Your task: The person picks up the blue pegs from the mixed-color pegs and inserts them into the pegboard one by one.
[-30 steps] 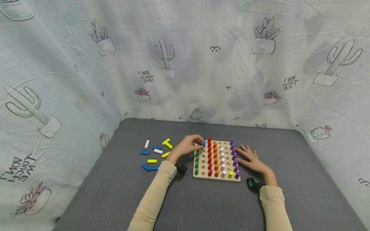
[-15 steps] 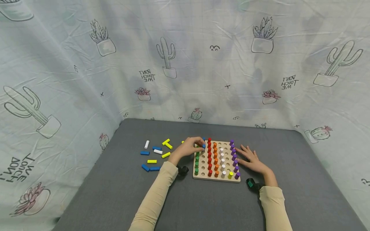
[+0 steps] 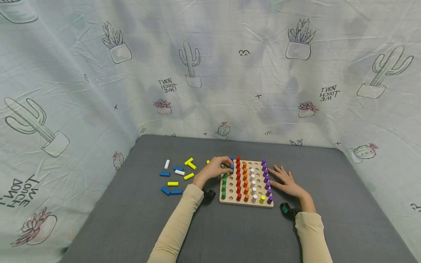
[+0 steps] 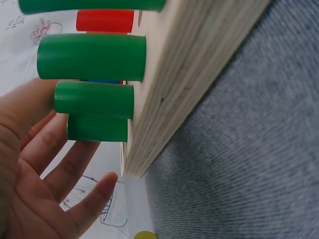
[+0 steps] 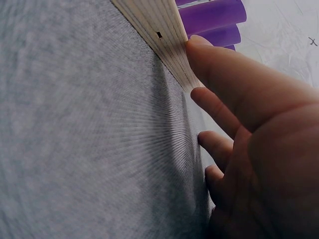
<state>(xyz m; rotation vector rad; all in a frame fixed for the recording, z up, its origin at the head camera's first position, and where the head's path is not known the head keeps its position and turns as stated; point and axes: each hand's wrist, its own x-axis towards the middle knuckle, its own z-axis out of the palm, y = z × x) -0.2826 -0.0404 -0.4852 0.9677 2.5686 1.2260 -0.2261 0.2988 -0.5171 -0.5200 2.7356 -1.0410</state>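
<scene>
A wooden pegboard (image 3: pixel 231 201) lies on the grey table, with green, red, orange, white and purple pegs standing in columns. My left hand (image 3: pixel 213 168) reaches over the green column and pinches a blue peg (image 3: pixel 232 167) upright at the second hole from the back, between the green and red rows. In the left wrist view, green pegs (image 4: pixel 92 57) hide most of that blue peg. Another blue peg (image 3: pixel 231 158) stands behind it. My right hand (image 3: pixel 287 183) lies with spread fingers at the board's right edge, its thumb close to the purple pegs (image 5: pixel 214 20).
Left of the board lie loose pegs: several blue ones (image 3: pixel 165 174), several yellow ones (image 3: pixel 173 184) and two white ones (image 3: pixel 167 164). A lone yellow peg (image 3: pixel 262 199) stands in the board's front row. A patterned cloth (image 3: pixel 223 73) hangs behind the table.
My left hand has shifted slightly toward me and down, bringing the blue peg from above the board to the second hole. A loose yellow peg beside the wrist came into sight. The right hand stayed still.
</scene>
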